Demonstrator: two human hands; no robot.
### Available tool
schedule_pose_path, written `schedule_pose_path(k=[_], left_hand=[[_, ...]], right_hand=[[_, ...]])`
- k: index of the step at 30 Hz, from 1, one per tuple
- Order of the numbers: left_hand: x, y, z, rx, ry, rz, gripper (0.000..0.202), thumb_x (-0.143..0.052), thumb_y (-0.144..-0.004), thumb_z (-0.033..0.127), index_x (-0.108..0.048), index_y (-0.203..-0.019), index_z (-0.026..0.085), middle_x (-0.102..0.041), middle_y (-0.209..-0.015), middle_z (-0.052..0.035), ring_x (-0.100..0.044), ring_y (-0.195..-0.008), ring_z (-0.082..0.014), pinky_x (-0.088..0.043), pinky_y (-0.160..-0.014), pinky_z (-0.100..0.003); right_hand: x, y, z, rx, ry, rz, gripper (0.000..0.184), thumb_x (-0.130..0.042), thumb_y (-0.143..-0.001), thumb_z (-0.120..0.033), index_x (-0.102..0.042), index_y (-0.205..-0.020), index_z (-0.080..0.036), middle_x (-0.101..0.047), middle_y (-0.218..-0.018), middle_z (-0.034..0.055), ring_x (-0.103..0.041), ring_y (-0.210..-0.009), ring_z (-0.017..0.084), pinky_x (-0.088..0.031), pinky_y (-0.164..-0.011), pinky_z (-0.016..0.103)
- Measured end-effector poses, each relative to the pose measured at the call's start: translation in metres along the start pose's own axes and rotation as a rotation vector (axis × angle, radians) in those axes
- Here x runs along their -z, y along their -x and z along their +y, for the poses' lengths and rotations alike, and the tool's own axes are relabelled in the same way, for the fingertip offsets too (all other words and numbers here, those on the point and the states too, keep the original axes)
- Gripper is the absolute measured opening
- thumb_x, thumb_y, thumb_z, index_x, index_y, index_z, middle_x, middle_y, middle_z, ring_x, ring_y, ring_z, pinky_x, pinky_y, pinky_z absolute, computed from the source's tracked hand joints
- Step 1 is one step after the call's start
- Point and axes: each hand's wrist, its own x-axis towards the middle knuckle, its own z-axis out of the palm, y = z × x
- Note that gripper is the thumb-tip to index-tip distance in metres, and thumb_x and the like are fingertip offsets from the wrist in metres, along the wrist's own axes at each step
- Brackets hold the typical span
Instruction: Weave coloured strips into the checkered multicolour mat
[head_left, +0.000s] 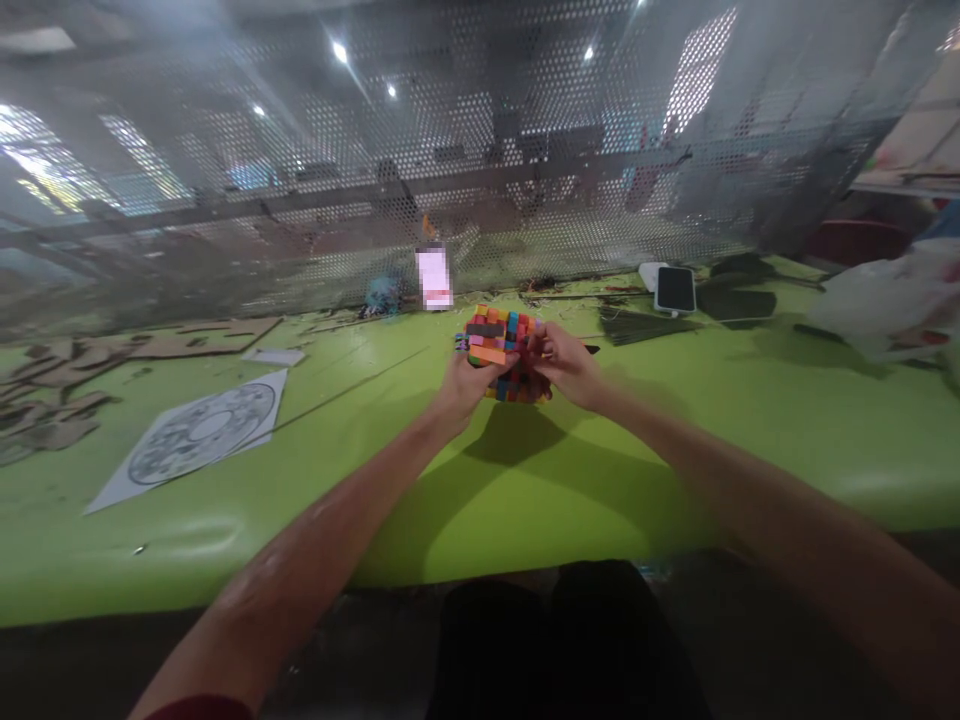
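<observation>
A block of many small coloured bricks (pixel 501 338), orange, pink, blue and red, is held just above the green table (pixel 375 470) near its far middle. My left hand (pixel 466 378) grips its left side with the fingers curled round it. My right hand (pixel 568 362) grips its right side, thumb and fingers pressed against the bricks. Both forearms reach forward from the near edge.
A printed sheet with a round pattern (pixel 196 434) lies at the left, beside cardboard cut-outs (pixel 52 400). A phone (pixel 675 288) and dark flat pieces (pixel 739 300) lie at the far right. A perforated metal screen (pixel 480 170) closes the back.
</observation>
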Motion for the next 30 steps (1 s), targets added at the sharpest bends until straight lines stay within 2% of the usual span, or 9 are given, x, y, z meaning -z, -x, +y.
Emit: schedule_pose_path(k=[4,7,10,13,15,17,19,23,30], left_hand=[[0.007,-0.007,-0.007,-0.022,-0.057,0.137,0.042,-0.095,-0.059,0.038,-0.079,-0.088,0.012,-0.079,-0.088,-0.0094,-0.073,-0.076,-0.0212,-0.061,-0.074,-0.034],[0.012,-0.011,-0.007,-0.058,-0.053,0.19,0.039,-0.094,-0.061,0.036,-0.079,-0.089,0.013,-0.079,-0.089,-0.009,-0.074,-0.077,-0.0201,-0.061,-0.077,-0.034],[0.017,-0.015,-0.005,-0.075,-0.056,0.23,0.039,-0.095,-0.061,0.037,-0.078,-0.088,0.015,-0.078,-0.084,-0.0068,-0.074,-0.074,-0.0196,-0.062,-0.076,-0.034],[0.022,-0.019,-0.004,-0.074,-0.046,0.239,0.037,-0.095,-0.06,0.038,-0.078,-0.084,0.015,-0.077,-0.081,-0.0054,-0.073,-0.071,-0.0193,-0.062,-0.072,-0.033],[0.023,-0.021,-0.004,-0.063,-0.026,0.23,0.037,-0.095,-0.06,0.038,-0.077,-0.083,0.016,-0.077,-0.081,-0.0053,-0.074,-0.071,-0.0194,-0.062,-0.071,-0.033],[0.023,-0.021,-0.003,-0.046,-0.006,0.222,0.036,-0.095,-0.06,0.037,-0.077,-0.083,0.016,-0.077,-0.081,-0.0051,-0.075,-0.072,-0.0195,-0.063,-0.072,-0.034],[0.02,-0.02,-0.002,-0.029,0.019,0.218,0.036,-0.095,-0.058,0.036,-0.076,-0.082,0.016,-0.077,-0.081,-0.0045,-0.075,-0.073,-0.0198,-0.063,-0.074,-0.034],[0.014,-0.017,0.004,-0.01,0.073,0.201,0.034,-0.095,-0.058,0.033,-0.074,-0.08,0.017,-0.077,-0.08,-0.0035,-0.077,-0.077,-0.0198,-0.064,-0.081,-0.035],[0.01,-0.013,0.008,0.017,0.07,0.174,0.032,-0.091,-0.064,0.035,-0.076,-0.085,0.016,-0.077,-0.076,-0.0049,-0.077,-0.077,-0.0213,-0.064,-0.078,-0.035]], right_hand=[[0.005,0.002,-0.015,0.02,0.069,-0.002,0.019,-0.069,-0.085,-0.012,-0.055,-0.091,-0.024,-0.064,-0.082,0.0013,-0.063,-0.076,0.017,-0.056,-0.07,0.031],[0.018,0.004,-0.027,-0.054,0.094,-0.051,0.014,-0.072,-0.089,-0.022,-0.058,-0.086,-0.022,-0.066,-0.079,0.002,-0.06,-0.059,0.013,-0.053,-0.056,0.029],[0.033,0.001,-0.033,-0.192,0.173,-0.302,0.017,-0.071,-0.093,-0.033,-0.065,-0.085,-0.019,-0.069,-0.071,0.0032,-0.058,-0.046,0.011,-0.046,-0.044,0.026],[0.044,-0.004,-0.026,-0.318,0.303,-0.482,0.037,-0.073,-0.091,-0.045,-0.067,-0.069,-0.016,-0.07,-0.065,0.006,-0.061,-0.045,0.012,-0.047,-0.043,0.024],[0.046,-0.008,-0.016,-0.336,0.248,-0.397,0.033,-0.077,-0.088,-0.048,-0.074,-0.08,-0.016,-0.074,-0.071,0.0074,-0.068,-0.054,0.016,-0.05,-0.044,0.024],[0.046,-0.01,-0.005,-0.329,0.035,-0.288,0.029,-0.076,-0.089,-0.044,-0.077,-0.104,-0.019,-0.079,-0.094,0.0095,-0.075,-0.073,0.019,-0.061,-0.055,0.027],[0.043,-0.011,0.002,-0.313,-0.19,-0.211,0.025,-0.077,-0.09,-0.035,-0.077,-0.112,-0.022,-0.078,-0.113,0.0086,-0.076,-0.093,0.02,-0.067,-0.068,0.03],[0.034,-0.009,0.002,-0.375,-0.396,-0.082,0.005,-0.075,-0.091,-0.019,-0.079,-0.095,-0.02,-0.078,-0.114,0.008,-0.075,-0.098,0.019,-0.069,-0.077,0.03],[0.028,-0.009,-0.002,-0.467,-0.501,0.022,0.012,-0.073,-0.091,-0.011,-0.08,-0.087,-0.019,-0.08,-0.108,0.0067,-0.077,-0.095,0.018,-0.069,-0.084,0.031]])
